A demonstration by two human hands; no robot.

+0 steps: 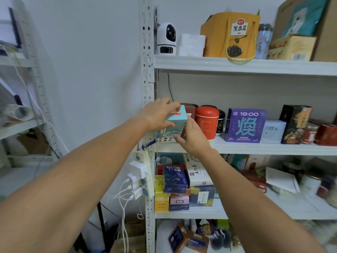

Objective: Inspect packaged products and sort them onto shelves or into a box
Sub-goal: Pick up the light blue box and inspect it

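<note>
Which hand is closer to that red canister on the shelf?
Right. The right hand is just left of the red canister; the left hand grips the teal box, farther left.

Soft, cool, even light fills the scene, without hard glare; faint shadows lie under each shelf board (255, 67); the teal box (176, 120) between the left hand (156, 115) and right hand (191, 138) is slightly soft; the purple box (245, 125) right of them reads sharply; far below and right of the right hand the lower shelves (300, 207) smear with blur; the shelf post (146, 70) above the left hand bows from wide-angle distortion.
</note>
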